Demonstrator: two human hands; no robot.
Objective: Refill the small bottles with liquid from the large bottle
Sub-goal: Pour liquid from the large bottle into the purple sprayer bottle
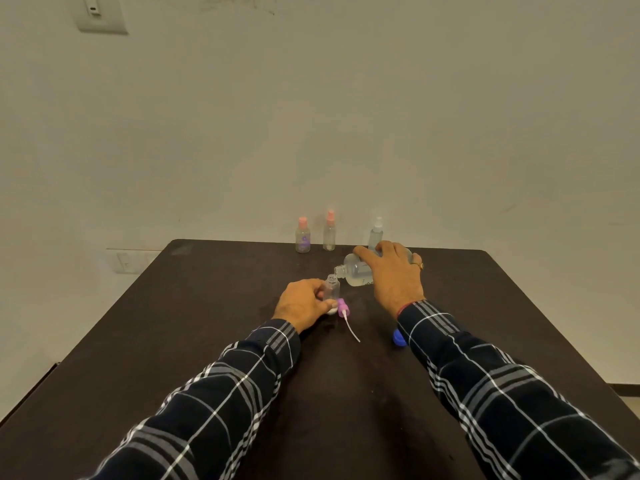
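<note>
Plainly, the pour is the step in hand. The left hand (303,301) curls its fingers and thumb round the lower body of the open small bottle (333,289), which stands upright on the tabletop (225,306) a little beyond its middle. The right hand (394,275) grips the large bottle (356,271) from above, fingers wrapped over its body. It tips the bottle nearly flat, with the open neck pointing to 8 o'clock, just above and beside the small bottle's mouth. Whether liquid is running I cannot tell.

To do this well, I judge that the wide neck should sit right over the narrow mouth before the tilt grows. The tilt should then grow slowly, since such a neck floods a small opening easily. The left hand should pin the small bottle down so it cannot tip.

Stop short of the brim, so the purple spray pump (343,306) can go back in without overflow. It lies at 5 o'clock of the small bottle, its dip tube trailing toward the person. The blue cap (399,337) lies at 6 o'clock of the right hand, by the sleeve. At 12 o'clock, along the far edge, stand a pink-capped bottle (302,237), a pink spray bottle (329,233) and a clear spray bottle (375,233).
</note>
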